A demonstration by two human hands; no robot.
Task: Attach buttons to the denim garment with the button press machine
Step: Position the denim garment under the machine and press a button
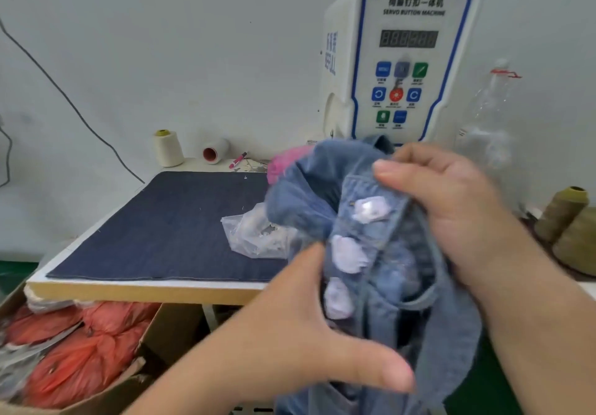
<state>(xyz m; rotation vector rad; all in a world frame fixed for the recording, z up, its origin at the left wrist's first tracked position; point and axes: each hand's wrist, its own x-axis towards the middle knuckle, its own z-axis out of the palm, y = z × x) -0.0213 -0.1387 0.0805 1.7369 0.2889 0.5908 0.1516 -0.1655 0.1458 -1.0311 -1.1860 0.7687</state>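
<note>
Garment workshop; button machine (400, 57) (thread cones (167, 148)).

denim garment (371, 253) faded blue with pale lilac patches; cloth (167, 227) on tabletop dark navy; button press machine (403, 53) white, blue-trimmed; thread cones (571, 221) olive; bags (80, 350) in box orange-red.
</note>
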